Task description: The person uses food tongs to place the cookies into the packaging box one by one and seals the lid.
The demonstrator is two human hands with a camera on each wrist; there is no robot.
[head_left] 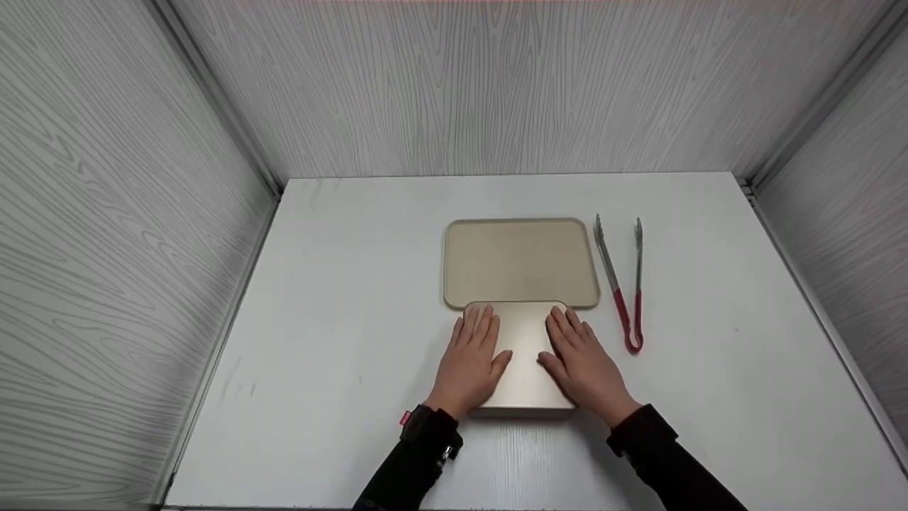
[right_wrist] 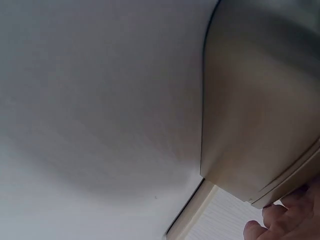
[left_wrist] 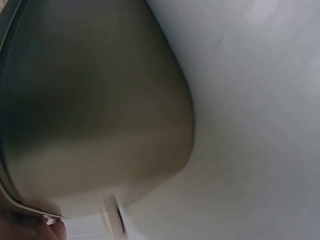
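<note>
Beige tray (head_left: 521, 262) on white table (head_left: 340, 319), red-handled tongs (head_left: 624, 284) just right of it, grey wood-grain walls (head_left: 496, 85)

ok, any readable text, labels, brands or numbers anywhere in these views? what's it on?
None readable.
Gold tin under both hands: plain lid, no print.
Beige tray: blank.
Red-handled tongs: no marking visible.
Red tag on the left wrist strap: too small to tell whether it carries text.
</note>
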